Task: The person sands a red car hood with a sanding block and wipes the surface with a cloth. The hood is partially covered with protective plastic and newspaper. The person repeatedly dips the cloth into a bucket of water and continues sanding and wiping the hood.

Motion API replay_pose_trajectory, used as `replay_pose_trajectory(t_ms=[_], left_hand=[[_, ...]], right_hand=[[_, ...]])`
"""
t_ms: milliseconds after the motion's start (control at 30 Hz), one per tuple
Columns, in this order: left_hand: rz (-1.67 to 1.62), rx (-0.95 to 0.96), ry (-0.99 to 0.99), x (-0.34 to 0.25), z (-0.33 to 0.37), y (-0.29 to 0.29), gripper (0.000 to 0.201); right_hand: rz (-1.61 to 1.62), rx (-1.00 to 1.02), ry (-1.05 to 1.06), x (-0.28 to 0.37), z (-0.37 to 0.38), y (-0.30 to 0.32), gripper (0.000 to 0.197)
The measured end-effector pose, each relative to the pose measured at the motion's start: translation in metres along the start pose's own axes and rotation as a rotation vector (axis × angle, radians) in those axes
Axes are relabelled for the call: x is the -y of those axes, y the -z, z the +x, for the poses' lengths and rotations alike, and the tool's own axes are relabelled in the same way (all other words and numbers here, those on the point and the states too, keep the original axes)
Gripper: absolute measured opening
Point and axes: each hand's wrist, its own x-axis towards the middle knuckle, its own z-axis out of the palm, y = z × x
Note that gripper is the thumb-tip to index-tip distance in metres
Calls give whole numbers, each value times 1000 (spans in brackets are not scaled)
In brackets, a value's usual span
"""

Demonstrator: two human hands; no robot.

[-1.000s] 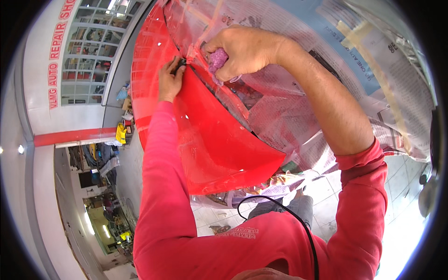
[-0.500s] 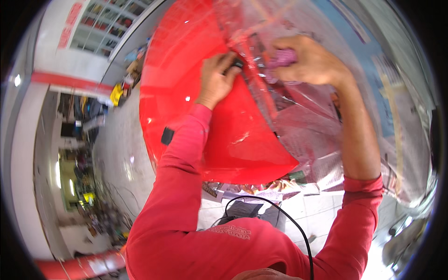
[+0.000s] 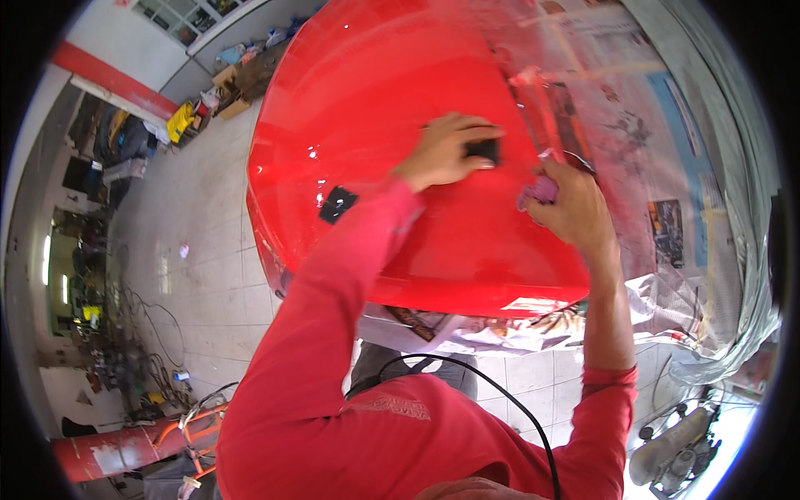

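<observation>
A glossy red car panel [image 3: 375, 92], shaped like a hood, spreads out before me. My left hand [image 3: 446, 150] rests on its middle, fingers closed on a small black block [image 3: 483, 152] that looks like a sanding block. Over the panel's right edge, my right hand [image 3: 577, 208] grips a bunched pink cloth [image 3: 540, 190]. Left of my left forearm, a black square piece [image 3: 337, 204] lies flat on the red surface. The underside of the block is hidden.
Clear plastic sheeting [image 3: 621, 125] and paper cover the area right of the panel. Boxes [image 3: 237, 79] and a yellow item [image 3: 179, 122] stand by the far-left wall. A black cable [image 3: 500, 387] crosses my front. Machinery [image 3: 679, 446] sits at lower right.
My right hand has come nearer with the pink cloth, from over the plastic to the panel's edge. My left hand and the black block have moved nearer along the panel. The whole view has shifted.
</observation>
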Motion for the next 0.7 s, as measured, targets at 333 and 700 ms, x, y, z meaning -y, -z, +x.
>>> replay_pose_trajectory(t_ms=[333, 700], left_hand=[[-107, -158, 170, 231, -205, 172, 68], [27, 13, -188, 32, 14, 5, 65]], right_hand=[[-579, -634, -282, 3, -35, -97, 49], [-583, -504, -256, -2, -40, -92, 40]])
